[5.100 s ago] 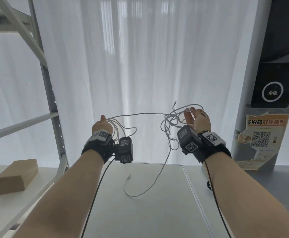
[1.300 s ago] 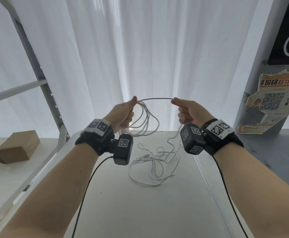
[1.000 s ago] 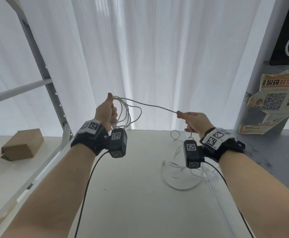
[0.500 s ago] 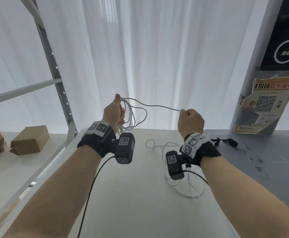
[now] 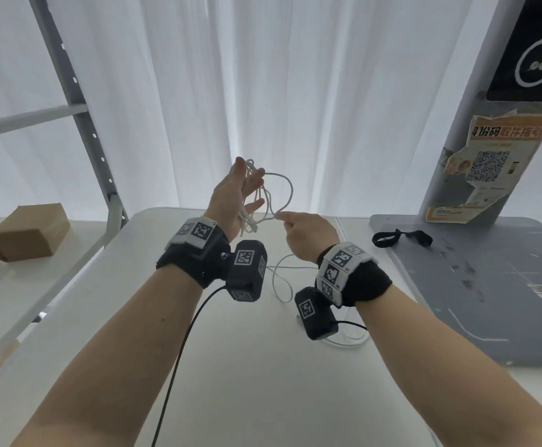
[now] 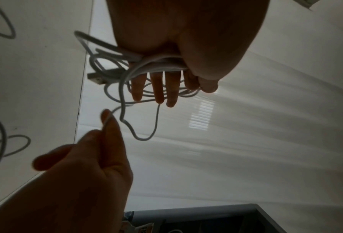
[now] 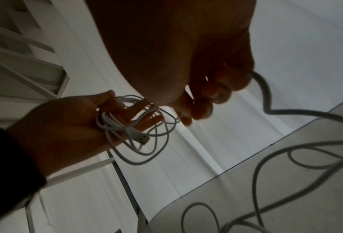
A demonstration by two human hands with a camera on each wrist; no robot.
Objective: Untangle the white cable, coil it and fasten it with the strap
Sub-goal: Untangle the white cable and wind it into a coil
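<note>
I hold the white cable [image 5: 290, 191] in the air over the white table [image 5: 247, 382]. Several loops of it hang across my left hand [image 5: 248, 175], fingers straight and thumb pinning them to the palm; the left wrist view shows the coil [image 6: 156, 63] and the USB plug [image 6: 95, 78]. My right hand [image 5: 284, 217] pinches the cable just right of the left palm, and a slack loop [image 6: 144, 138] sags between the hands. The rest of the cable [image 5: 276, 279] trails down onto the table. The black strap [image 5: 398, 236] lies on the grey table to the right, away from both hands.
A grey table [image 5: 488, 301] adjoins the white one on the right, with a pillar carrying a QR poster [image 5: 488, 175] behind it. A metal rack post [image 5: 79, 101] and a cardboard box [image 5: 27, 232] stand at the left. White curtains hang behind.
My right hand has moved left and brought its pinched stretch of cable up to the left palm, so the taut span is now a slack loop. The left fingers have straightened out.
</note>
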